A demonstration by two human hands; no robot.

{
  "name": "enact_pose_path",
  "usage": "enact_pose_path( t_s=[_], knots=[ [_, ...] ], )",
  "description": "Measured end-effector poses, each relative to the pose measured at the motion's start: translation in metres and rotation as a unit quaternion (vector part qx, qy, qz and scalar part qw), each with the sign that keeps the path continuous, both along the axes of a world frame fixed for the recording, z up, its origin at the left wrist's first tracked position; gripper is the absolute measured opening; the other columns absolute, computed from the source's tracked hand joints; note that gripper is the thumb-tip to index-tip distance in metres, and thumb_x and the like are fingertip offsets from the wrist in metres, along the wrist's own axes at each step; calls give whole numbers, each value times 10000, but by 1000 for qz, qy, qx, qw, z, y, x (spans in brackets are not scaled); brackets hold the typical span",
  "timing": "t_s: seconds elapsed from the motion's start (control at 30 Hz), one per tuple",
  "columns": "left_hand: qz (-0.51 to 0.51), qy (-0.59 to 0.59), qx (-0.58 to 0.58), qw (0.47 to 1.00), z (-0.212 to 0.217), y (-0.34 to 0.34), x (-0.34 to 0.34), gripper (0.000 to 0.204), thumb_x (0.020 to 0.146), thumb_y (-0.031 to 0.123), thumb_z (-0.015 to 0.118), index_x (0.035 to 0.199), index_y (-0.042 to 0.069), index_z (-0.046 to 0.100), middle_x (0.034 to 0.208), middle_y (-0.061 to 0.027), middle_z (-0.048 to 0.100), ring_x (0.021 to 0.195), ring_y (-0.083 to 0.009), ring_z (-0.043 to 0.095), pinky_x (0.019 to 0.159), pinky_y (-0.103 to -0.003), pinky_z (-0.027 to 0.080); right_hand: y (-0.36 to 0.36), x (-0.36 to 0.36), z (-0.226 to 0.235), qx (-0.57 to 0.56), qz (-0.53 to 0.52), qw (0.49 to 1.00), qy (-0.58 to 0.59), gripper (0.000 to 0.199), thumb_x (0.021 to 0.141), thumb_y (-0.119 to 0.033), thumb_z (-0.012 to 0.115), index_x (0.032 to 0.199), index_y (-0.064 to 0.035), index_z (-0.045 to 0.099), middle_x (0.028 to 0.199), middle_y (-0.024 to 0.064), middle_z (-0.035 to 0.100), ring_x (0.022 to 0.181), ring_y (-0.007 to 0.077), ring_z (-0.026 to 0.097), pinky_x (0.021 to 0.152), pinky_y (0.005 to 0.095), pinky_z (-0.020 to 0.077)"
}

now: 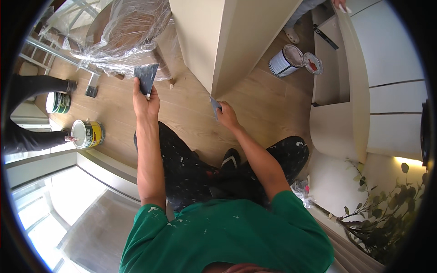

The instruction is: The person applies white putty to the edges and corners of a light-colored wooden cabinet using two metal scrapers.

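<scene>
My left hand (147,102) holds a wide putty knife (147,78) with its dark, smeared blade pointing up and away from me, in front of a plastic-wrapped piece of furniture. Lower and to the right, my right hand (228,116) is closed around a second putty knife (215,108). Its grey blade is at the bottom corner of the beige wall (219,68); I cannot tell whether it touches. Fingers cover most of both handles.
Clear plastic sheeting (132,27) wraps brown furniture at the far left. Paint buckets (93,134) and another person's dark-trousered legs (38,86) are at left. Beyond the wall stand an opened white bucket (287,60) and another person's shoe (291,35). A leafy plant (378,214) is at right.
</scene>
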State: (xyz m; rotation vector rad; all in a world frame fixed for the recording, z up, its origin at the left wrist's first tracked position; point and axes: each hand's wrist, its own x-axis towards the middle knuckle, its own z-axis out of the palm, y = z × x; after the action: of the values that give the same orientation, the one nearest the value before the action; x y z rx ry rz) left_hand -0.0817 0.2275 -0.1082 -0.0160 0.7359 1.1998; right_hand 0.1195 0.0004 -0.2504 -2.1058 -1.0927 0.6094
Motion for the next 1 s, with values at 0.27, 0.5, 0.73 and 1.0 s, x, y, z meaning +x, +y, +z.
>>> enact_pose_path(
  t_s=[0.27, 0.5, 0.73, 1.0],
  knots=[
    [13, 12, -24, 1000, 7, -1, 2, 168, 963, 185, 677, 1037, 39, 637, 991, 1, 675, 840, -107, 639, 751, -233, 544, 5, 0, -22, 47, -26, 999, -10, 268, 875, -61, 586, 1119, 35, 643, 1076, 232, 634, 1027, 426, 602, 895, 474, 485],
    [14, -30, 1, 999, 0, 3, -3, 143, 962, 131, 660, 911, -2, 662, 907, -64, 727, 783, -153, 707, 716, -245, 622, 8, 4, 20, 88, -21, 995, 29, 242, 897, -46, 592, 1118, 42, 630, 1052, 237, 632, 1003, 438, 602, 881, 466, 474],
    [2, 14, 1, 1000, -1, 2, -1, 170, 964, 195, 676, 1032, 44, 639, 999, 0, 678, 848, -101, 637, 747, -231, 540, 7, 15, 80, 135, -1, 991, 17, 196, 921, -78, 600, 1074, 43, 620, 998, 233, 632, 925, 419, 609, 821, 425, 484],
    [-36, 1, 8, 999, -5, 4, -4, 167, 969, 205, 669, 1037, 55, 639, 986, 2, 680, 874, -99, 638, 750, -237, 537, 17, 16, 159, 144, 12, 986, 87, 171, 945, -93, 587, 1018, 59, 609, 925, 209, 611, 826, 369, 602, 755, 377, 481]
  ],
)
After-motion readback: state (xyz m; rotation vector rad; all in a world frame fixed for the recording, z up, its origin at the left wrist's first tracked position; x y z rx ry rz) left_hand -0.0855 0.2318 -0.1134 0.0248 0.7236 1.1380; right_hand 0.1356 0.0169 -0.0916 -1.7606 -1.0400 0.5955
